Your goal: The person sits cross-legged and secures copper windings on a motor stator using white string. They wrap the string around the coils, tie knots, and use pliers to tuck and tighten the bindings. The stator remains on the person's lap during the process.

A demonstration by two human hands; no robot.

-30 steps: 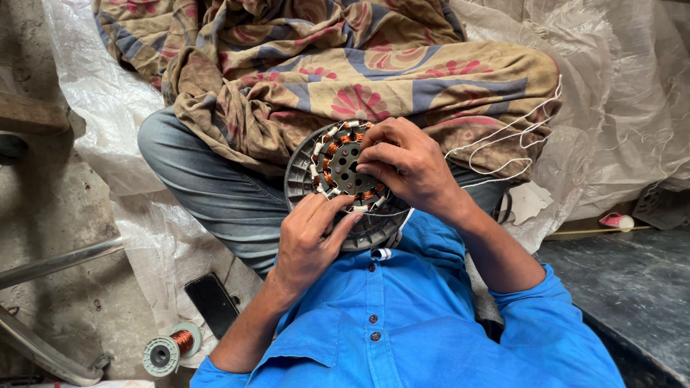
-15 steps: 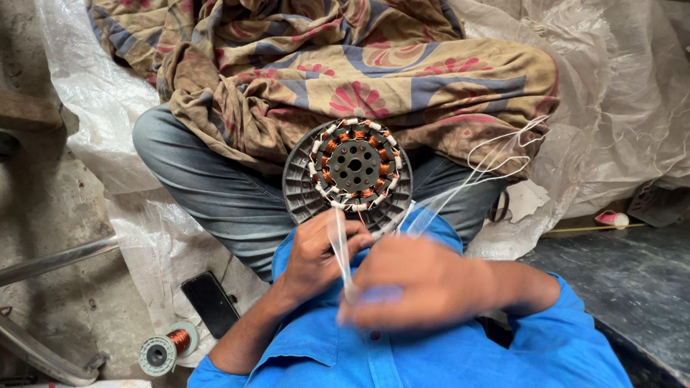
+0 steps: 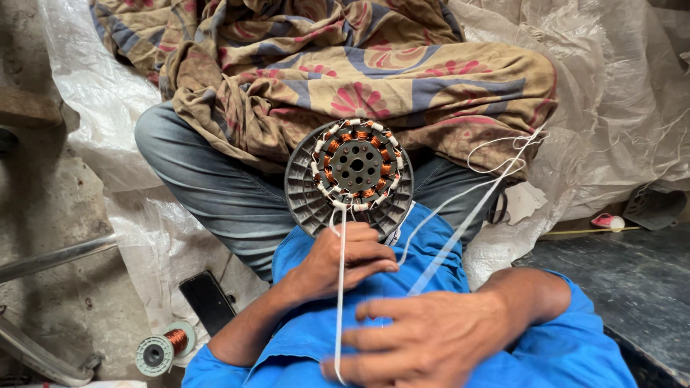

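Facing the camera, stator [image 3: 350, 174] steadied by left hand [image 3: 338, 262]; right hand [image 3: 424, 341] grip pinching white string [image 3: 340, 287], running vertically

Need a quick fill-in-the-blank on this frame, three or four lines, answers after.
1. The right hand pulls a ____ string taut from the stator.
2. The left hand steadies the round stator from ____ it.
3. The stator's windings are ____-coloured.
4. The wire spool lies beside a ____ phone.

Answers: white; below; copper; black
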